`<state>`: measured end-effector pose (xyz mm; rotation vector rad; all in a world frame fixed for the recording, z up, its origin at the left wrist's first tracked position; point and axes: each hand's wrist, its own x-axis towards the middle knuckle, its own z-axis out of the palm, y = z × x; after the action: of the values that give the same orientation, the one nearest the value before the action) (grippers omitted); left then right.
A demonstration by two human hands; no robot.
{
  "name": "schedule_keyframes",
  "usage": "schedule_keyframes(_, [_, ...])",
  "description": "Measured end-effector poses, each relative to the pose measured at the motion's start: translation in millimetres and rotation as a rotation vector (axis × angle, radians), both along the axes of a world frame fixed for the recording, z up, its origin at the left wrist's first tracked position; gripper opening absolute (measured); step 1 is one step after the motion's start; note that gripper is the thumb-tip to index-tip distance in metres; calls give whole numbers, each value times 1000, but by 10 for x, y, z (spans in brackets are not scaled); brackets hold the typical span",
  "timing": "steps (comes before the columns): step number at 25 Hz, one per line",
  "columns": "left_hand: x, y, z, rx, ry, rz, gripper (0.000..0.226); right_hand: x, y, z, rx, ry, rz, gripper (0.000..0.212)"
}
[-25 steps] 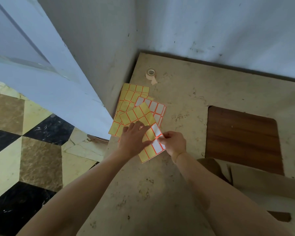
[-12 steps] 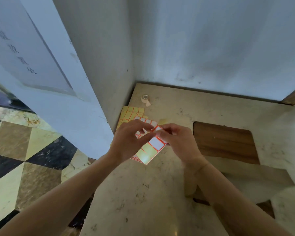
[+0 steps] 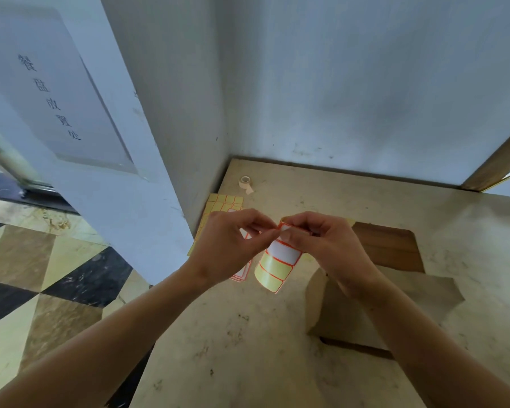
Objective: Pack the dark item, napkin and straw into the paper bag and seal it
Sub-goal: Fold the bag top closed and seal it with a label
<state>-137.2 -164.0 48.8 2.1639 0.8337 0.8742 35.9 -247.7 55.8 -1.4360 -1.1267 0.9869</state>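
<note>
I hold a curled sheet of red-bordered labels [image 3: 277, 266] in the air above the table. My right hand [image 3: 321, 242] pinches the sheet's top edge. My left hand [image 3: 233, 242] pinches at the same top corner, fingertips touching one label. The brown paper bag [image 3: 395, 304] lies flat on the table under my right forearm, partly hidden by it. The dark item, napkin and straw are not visible.
More yellow label sheets [image 3: 221, 201] lie on the beige table [image 3: 233, 348] by the left wall. A small tape roll [image 3: 245, 181] sits near the back corner. A dark wooden panel [image 3: 386, 248] lies behind the bag. The table's left edge drops to a tiled floor [image 3: 42, 290].
Both hands lifted the label sheet off the pile and raised it; the sheet now curls and hangs from my fingers. The view tilted upward.
</note>
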Motion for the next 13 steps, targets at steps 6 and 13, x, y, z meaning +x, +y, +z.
schedule_keyframes(6, [-35,-113,94,-62,3,-27,13,3,-123,70,38,-79,42,18])
schedule_keyframes(13, [-54,-166,66,-86,30,-29,12,-4,-185,80,38,-218,81,11])
